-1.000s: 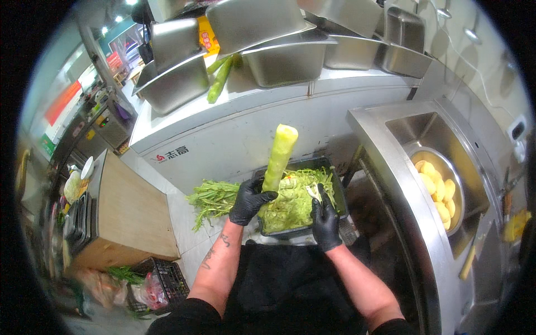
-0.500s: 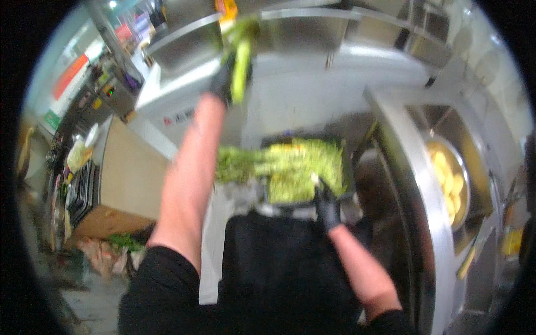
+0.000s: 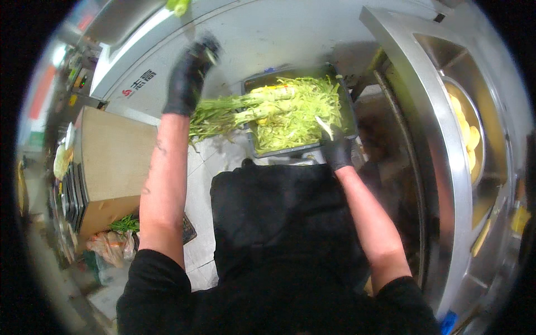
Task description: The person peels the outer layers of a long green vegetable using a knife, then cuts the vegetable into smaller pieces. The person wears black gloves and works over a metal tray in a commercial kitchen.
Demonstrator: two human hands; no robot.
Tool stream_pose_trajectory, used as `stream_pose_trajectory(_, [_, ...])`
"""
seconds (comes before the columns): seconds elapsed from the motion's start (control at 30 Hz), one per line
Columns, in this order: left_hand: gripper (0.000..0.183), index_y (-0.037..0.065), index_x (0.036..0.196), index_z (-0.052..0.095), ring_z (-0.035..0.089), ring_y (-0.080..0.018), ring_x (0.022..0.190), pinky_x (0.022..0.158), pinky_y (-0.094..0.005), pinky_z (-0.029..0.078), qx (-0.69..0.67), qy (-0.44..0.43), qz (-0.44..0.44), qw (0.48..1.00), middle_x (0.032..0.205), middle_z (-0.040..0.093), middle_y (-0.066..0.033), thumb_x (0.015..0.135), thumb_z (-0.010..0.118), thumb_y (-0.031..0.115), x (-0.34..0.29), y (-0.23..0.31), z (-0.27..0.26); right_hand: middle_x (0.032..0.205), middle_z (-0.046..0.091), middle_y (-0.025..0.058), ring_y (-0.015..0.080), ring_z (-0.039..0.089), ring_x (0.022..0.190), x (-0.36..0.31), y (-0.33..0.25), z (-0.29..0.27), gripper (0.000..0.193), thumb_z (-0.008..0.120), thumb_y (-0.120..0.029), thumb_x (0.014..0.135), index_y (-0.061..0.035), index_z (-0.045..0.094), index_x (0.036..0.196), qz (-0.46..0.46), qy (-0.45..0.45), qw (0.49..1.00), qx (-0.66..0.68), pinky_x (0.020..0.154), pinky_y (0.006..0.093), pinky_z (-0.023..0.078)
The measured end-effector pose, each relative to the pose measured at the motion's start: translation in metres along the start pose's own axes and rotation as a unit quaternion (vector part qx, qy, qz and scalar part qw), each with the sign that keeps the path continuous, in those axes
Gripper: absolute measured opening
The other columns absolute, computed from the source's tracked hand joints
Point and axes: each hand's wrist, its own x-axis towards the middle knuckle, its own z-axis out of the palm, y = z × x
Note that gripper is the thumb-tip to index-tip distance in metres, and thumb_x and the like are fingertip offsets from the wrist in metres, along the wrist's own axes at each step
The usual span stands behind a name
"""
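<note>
My left hand [image 3: 192, 75], in a black glove, is raised above and left of a dark grey tub [image 3: 287, 151]. A pale sliver clings near its fingers, which are smeared by motion. Beyond it, a green stalk [image 3: 178, 5] shows at the upper edge, apart from the hand. The tub holds light green peelings [image 3: 296, 125] and several long stalks [image 3: 268, 95], whose leafy ends [image 3: 209, 117] stick out over its left side. My gloved right hand [image 3: 338, 151], closed at the tub's near right corner, grips a slim white tool [image 3: 324, 127]; the fingers partly hide its kind.
A white cabinet front [image 3: 268, 33] stands behind the tub. On the right, a steel sink counter [image 3: 424, 139] holds a metal bowl [image 3: 481, 145] of peeled yellow pieces. At left are a cardboard box [image 3: 117, 153] and a bag [image 3: 111, 248] with greens on the tiled floor.
My left hand held a green stalk up by the steel containers; now it has let go and come back toward the tub. My right hand stays at the tub with the white tool. The view has tilted down.
</note>
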Motion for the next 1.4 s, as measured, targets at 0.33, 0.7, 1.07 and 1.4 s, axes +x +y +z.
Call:
stream_pose_trajectory(0.33, [0.047,0.010,0.126,0.055,0.062,-0.0413,0.108,0.087,-0.0488,0.052,0.757,-0.261,-0.097,0.591,0.118,0.064,-0.0227,0.085,0.067,0.028,-0.061,-0.154,-0.014,0.093,0.069,0.0207,0.0386,0.067,0.083,0.001,-0.007,-0.011,0.032,0.058,-0.031,0.093,-0.0046,0.063,0.111,-0.011,-0.011,0.991,-0.136,0.071,0.0500,0.053])
stream_pose_trajectory(0.7, [0.037,0.010,0.119,0.062,0.065,-0.0395,0.098,0.083,-0.0477,0.053,0.806,-0.358,-0.022,0.471,0.105,0.068,-0.0206,0.085,0.063,0.024,-0.010,-0.058,0.052,0.106,0.071,0.0182,0.0346,0.069,0.099,0.056,0.033,-0.008,0.022,0.054,-0.016,0.092,-0.0075,0.072,0.103,0.040,-0.139,0.950,-0.277,0.084,0.0447,0.055])
stream_pose_trajectory(1.07, [0.050,0.011,0.122,0.063,0.064,-0.0367,0.091,0.082,-0.0470,0.051,0.835,-0.289,0.235,0.406,0.094,0.065,-0.0155,0.072,0.072,0.010,-0.018,0.082,0.065,0.092,0.072,0.0146,0.0344,0.066,0.093,0.033,0.010,-0.001,0.023,0.058,-0.021,0.083,-0.0092,0.074,0.093,-0.076,-0.043,0.893,-0.442,0.086,0.0511,0.048])
stream_pose_trajectory(1.4, [0.046,0.018,0.124,0.062,0.061,-0.0329,0.099,0.086,-0.0439,0.046,0.883,-0.269,0.136,0.361,0.106,0.063,-0.0133,0.079,0.071,0.018,-0.018,0.058,0.048,0.105,0.068,0.0178,0.0347,0.062,0.104,-0.121,-0.136,-0.288,0.025,0.065,-0.004,0.086,-0.0042,0.068,0.111,-0.105,0.196,0.968,-0.112,0.095,0.0424,0.047])
